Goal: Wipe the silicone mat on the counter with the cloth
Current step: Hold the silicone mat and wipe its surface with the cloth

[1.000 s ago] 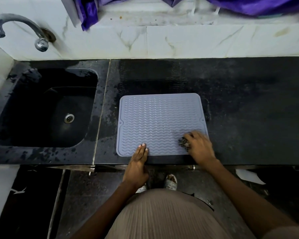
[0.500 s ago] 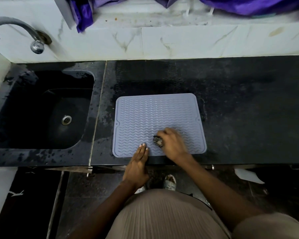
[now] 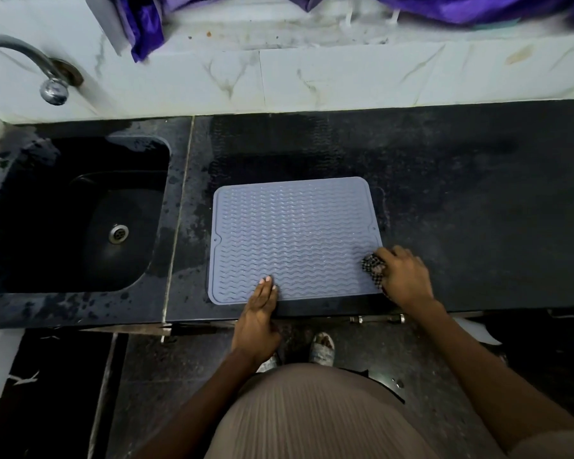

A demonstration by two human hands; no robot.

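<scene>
The grey wavy-ribbed silicone mat [image 3: 295, 240] is pinned by the flat, straight-fingered left hand [image 3: 259, 321] while a bunched checked cloth [image 3: 373, 267] is gripped in the curled fingers of the right hand [image 3: 403, 276] at the mat's lower-right corner; wiping is judged underway, its upper rows seemingly left.

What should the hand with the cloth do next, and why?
Probably sweep the cloth leftward along the mat: the right hand grips it at the mat's near right corner, and the left hand presses the near edge flat.

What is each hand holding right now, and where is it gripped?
Right hand grips the bunched checkered cloth; left hand holds nothing.
</scene>
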